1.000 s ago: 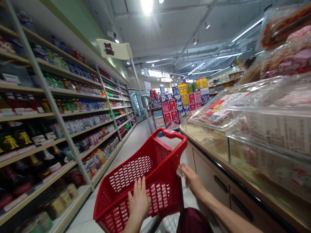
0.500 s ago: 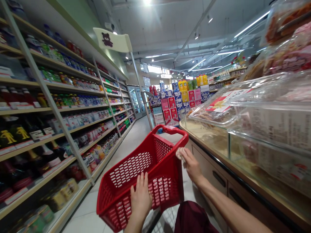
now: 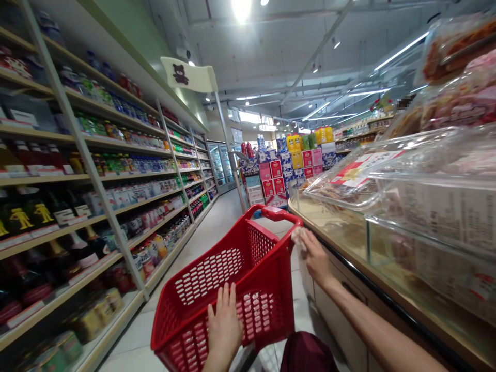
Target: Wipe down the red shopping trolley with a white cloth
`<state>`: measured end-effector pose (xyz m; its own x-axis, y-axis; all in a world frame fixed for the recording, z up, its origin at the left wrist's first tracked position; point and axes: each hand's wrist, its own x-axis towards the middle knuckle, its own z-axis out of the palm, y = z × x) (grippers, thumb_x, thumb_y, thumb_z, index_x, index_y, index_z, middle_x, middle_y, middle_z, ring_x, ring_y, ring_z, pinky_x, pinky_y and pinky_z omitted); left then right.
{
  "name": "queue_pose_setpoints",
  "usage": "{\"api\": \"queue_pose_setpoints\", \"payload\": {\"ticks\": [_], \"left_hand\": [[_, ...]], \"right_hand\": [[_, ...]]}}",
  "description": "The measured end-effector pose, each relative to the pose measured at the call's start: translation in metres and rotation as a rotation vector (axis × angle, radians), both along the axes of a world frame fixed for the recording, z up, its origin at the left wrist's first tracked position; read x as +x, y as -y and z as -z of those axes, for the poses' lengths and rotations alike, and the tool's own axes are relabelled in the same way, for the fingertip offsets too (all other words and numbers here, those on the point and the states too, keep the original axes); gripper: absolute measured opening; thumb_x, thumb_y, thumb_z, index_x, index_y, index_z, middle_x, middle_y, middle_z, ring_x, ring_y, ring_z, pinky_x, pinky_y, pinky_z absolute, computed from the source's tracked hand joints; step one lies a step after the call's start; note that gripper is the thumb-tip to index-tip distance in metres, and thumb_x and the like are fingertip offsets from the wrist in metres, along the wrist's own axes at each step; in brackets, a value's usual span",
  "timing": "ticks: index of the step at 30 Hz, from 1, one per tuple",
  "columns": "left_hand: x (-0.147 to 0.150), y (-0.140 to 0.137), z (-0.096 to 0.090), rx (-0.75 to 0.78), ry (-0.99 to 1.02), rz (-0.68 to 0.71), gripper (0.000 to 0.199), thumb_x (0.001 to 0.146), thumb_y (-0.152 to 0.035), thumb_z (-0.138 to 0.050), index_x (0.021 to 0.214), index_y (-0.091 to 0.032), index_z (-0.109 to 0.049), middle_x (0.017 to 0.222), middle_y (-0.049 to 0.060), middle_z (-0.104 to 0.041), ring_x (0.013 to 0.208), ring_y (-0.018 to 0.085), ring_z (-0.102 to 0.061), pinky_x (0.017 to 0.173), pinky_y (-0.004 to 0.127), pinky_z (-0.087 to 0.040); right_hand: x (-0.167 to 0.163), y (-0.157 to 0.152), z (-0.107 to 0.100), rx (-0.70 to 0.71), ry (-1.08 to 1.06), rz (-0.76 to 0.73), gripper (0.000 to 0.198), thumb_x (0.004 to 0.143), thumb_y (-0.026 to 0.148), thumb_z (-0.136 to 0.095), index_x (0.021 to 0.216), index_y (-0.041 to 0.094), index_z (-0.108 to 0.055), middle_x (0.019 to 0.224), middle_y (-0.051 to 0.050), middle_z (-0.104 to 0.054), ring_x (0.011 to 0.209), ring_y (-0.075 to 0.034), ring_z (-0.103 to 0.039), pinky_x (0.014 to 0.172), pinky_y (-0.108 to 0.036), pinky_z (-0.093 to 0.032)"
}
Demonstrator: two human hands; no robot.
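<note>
A red plastic shopping cart (image 3: 271, 299) with perforated walls stands in front of me, its basket tilted in view and its handle at the far end. My left hand (image 3: 225, 325) lies against the near side wall, fingers stretched out toward the rim and holding nothing. At the upper right corner, by the handle, my right hand (image 3: 315, 258) is closed on a crumpled whitish cloth (image 3: 299, 235). The cloth touches the cart's red frame there. The fingers partly cover the cloth.
Shelves of bottles and packets (image 3: 127, 165) line the left side. Clear plastic food boxes (image 3: 356, 170) are stacked on a glass-edged counter (image 3: 333, 227) at right. Stacked cartons (image 3: 277, 178) and a bear-print flag (image 3: 189, 75) on a pole stand beyond the cart.
My right hand and the cloth have shifted slightly right and up along the cart's handle corner. My left hand stays on the side wall. The view has tilted a little.
</note>
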<state>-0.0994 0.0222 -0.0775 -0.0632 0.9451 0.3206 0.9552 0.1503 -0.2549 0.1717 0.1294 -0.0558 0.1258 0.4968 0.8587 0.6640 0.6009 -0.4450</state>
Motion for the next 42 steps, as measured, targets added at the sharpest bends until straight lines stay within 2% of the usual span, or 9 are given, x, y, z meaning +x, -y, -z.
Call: {"api": "queue_pose_setpoints", "payload": {"ticks": [2, 4, 10, 16, 18, 25, 33, 38, 42], "left_hand": [[0.002, 0.001, -0.001, 0.004, -0.004, -0.004, 0.071, 0.066, -0.013, -0.038, 0.133, -0.015, -0.013, 0.141, 0.006, -0.013, 0.128, 0.024, -0.011, 0.098, 0.046, -0.021], [0.005, 0.002, -0.003, -0.014, 0.0, -0.013, 0.072, 0.066, -0.012, -0.039, 0.133, -0.015, -0.014, 0.141, 0.005, -0.013, 0.128, 0.024, -0.012, 0.098, 0.046, -0.021], [0.006, 0.003, -0.007, -0.05, 0.021, -0.024, 0.072, 0.065, -0.01, -0.038, 0.133, -0.017, -0.014, 0.14, 0.005, -0.016, 0.128, 0.024, -0.013, 0.099, 0.046, -0.02], [0.001, 0.001, 0.003, 0.033, 0.013, 0.007, 0.068, 0.068, -0.009, -0.035, 0.132, -0.017, -0.015, 0.14, 0.006, -0.017, 0.128, 0.024, -0.012, 0.1, 0.047, -0.018], [0.001, 0.001, 0.006, 0.035, 0.019, 0.015, 0.068, 0.068, -0.01, -0.036, 0.133, -0.016, -0.015, 0.14, 0.007, -0.017, 0.128, 0.024, -0.012, 0.1, 0.047, -0.018], [0.003, 0.003, 0.002, 0.013, 0.025, -0.002, 0.071, 0.065, -0.007, -0.036, 0.132, -0.018, -0.016, 0.14, 0.005, -0.016, 0.128, 0.024, -0.013, 0.1, 0.047, -0.018], [0.008, 0.006, -0.003, 0.011, 0.044, 0.012, 0.07, 0.066, -0.008, -0.036, 0.132, -0.016, -0.016, 0.14, 0.006, -0.017, 0.128, 0.024, -0.014, 0.1, 0.047, -0.018], [0.004, 0.002, 0.007, 0.035, 0.024, 0.028, 0.072, 0.064, -0.01, -0.037, 0.132, -0.017, -0.016, 0.14, 0.006, -0.016, 0.128, 0.024, -0.012, 0.1, 0.047, -0.018], [0.0, -0.002, 0.013, 0.04, 0.036, 0.055, 0.073, 0.064, -0.01, -0.038, 0.133, -0.017, -0.015, 0.14, 0.006, -0.015, 0.128, 0.024, -0.012, 0.1, 0.046, -0.02]], "right_hand": [[-0.001, -0.011, -0.031, 0.016, -0.054, 0.03, 0.047, 0.076, 0.007, -0.032, 0.119, 0.02, -0.047, 0.13, -0.005, -0.039, 0.12, -0.018, -0.033, 0.101, -0.039, -0.029], [-0.016, -0.009, -0.029, 0.005, -0.015, -0.029, 0.048, 0.076, 0.005, -0.031, 0.117, 0.02, -0.05, 0.13, -0.005, -0.038, 0.12, -0.018, -0.033, 0.1, -0.039, -0.03], [-0.05, 0.029, 0.056, -0.072, 0.212, -0.289, 0.043, 0.076, 0.008, -0.039, 0.112, 0.028, -0.053, 0.122, -0.001, -0.049, 0.11, -0.017, -0.046, 0.09, -0.032, -0.043], [-0.003, -0.013, -0.025, 0.013, -0.023, -0.014, 0.045, 0.078, 0.009, -0.032, 0.118, 0.019, -0.048, 0.13, -0.007, -0.039, 0.121, -0.02, -0.032, 0.1, -0.041, -0.028], [-0.007, -0.017, -0.031, 0.025, 0.0, -0.032, 0.042, 0.08, 0.01, -0.031, 0.115, 0.02, -0.051, 0.129, -0.006, -0.04, 0.121, -0.019, -0.032, 0.101, -0.041, -0.027], [-0.038, 0.026, 0.052, -0.044, 0.275, -0.301, 0.035, 0.082, 0.016, -0.039, 0.112, 0.028, -0.053, 0.123, -0.002, -0.047, 0.113, -0.016, -0.043, 0.093, -0.035, -0.04], [-0.007, -0.021, -0.061, 0.016, 0.158, 0.044, 0.039, 0.081, 0.01, -0.033, 0.114, 0.018, -0.052, 0.124, -0.011, -0.045, 0.116, -0.022, -0.039, 0.097, -0.045, -0.032], [-0.086, 0.016, -0.021, 0.091, 0.534, -0.208, 0.028, 0.08, 0.012, -0.045, 0.097, 0.027, -0.062, 0.113, 0.0, -0.057, 0.111, -0.017, -0.045, 0.095, -0.037, -0.035], [-0.071, 0.011, -0.02, 0.085, 0.717, -0.197, 0.03, 0.083, 0.015, -0.043, 0.107, 0.026, -0.056, 0.121, -0.002, -0.05, 0.116, -0.018, -0.04, 0.095, -0.038, -0.034]]}}
